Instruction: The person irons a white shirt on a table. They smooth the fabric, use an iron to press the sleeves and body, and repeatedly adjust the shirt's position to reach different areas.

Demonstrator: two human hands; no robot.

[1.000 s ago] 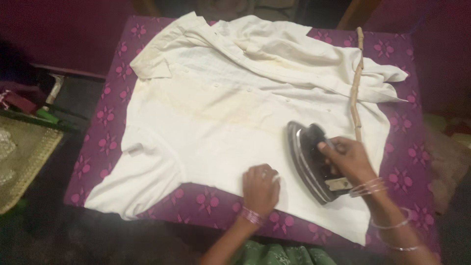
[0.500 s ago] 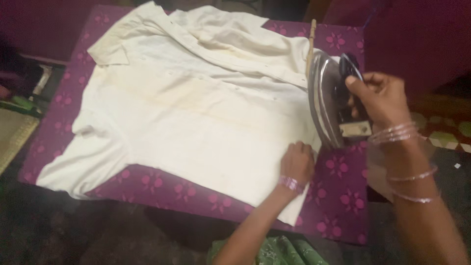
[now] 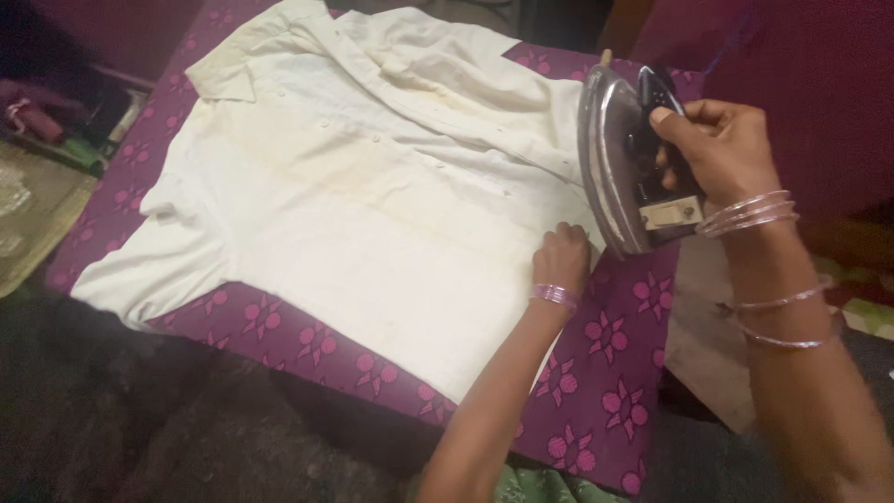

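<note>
Head view: my right hand (image 3: 717,154) is clenched round the handle of the iron (image 3: 626,168), tilted up off the cloth. My left hand (image 3: 561,256) presses, fingers curled, on the white shirt (image 3: 372,205), spread over the purple flowered cover (image 3: 615,373).

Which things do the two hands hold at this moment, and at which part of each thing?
The right hand holds the iron by its black handle, tilted off the cloth. The left hand grips nothing; it presses flat on the white shirt near its edge.
</note>
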